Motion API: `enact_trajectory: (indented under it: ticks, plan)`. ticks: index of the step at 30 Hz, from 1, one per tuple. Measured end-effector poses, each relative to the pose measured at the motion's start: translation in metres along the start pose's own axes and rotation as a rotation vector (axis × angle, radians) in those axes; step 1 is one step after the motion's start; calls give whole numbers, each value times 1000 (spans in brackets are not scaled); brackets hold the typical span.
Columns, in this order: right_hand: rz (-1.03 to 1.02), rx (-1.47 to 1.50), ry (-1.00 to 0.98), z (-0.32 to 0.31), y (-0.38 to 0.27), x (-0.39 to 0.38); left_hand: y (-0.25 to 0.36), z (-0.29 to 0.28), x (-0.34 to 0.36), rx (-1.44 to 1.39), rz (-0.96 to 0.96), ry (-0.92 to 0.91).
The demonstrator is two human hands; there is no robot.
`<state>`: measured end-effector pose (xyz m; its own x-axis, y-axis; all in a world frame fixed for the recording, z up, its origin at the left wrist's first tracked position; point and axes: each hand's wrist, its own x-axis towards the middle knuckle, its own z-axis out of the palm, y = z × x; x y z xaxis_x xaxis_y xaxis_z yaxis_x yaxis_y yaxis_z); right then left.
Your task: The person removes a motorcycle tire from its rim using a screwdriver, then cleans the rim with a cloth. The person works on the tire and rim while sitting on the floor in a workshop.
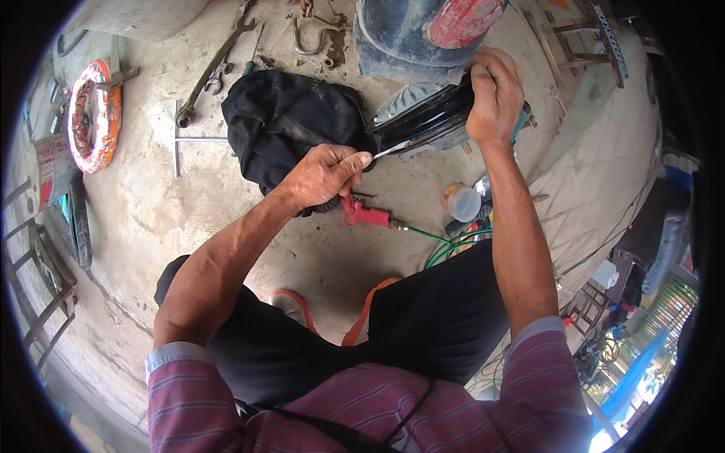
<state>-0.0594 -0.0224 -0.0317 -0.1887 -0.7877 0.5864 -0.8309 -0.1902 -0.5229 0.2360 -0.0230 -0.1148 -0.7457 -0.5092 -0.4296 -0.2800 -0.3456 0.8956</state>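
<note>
My left hand (326, 174) is closed around a slim metal lever (393, 148), whose far end touches the edge of a black wheel rim (430, 117). Most of the lever's handle is hidden by my fingers. At the rim's far right side, my right hand (497, 94) grips its edge, fingers curled over the top. The rim stands tilted beside a bundle of black cloth (294, 124). Just below my left hand, a red air blow gun (370, 214) lies on the floor, joined to a green hose (427, 235).
A worn blue bucket (385, 57) stands right behind the rim. A large wrench (215, 68) and a T-handle wrench (198, 139) lie left of the cloth. Near my right knee is a clear plastic jar (464, 202). An orange-and-white ring (115, 121) stands far left.
</note>
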Motion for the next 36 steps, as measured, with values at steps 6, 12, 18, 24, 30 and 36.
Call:
enact_trajectory:
  ticks: [6, 12, 18, 24, 30, 36]
  plan:
    - [-129, -74, 28, 7, -11, -10, 56, 16, 10, 98, 41, 31]
    - [-191, -59, 52, 6, -6, -13, 43, 14, -11, 41, -69, 36]
    - [-281, -90, 76, 20, -26, -17, 92, 19, -13, 173, -86, 80]
    - [-261, -106, 55, 18, -34, -24, 87, 21, -31, 120, -193, 99]
    - [-222, -173, 13, 18, -40, -35, 111, 37, -15, 249, -97, 178]
    - [28, 184, -32, -18, -20, -11, 101, 35, -32, 268, -150, 186]
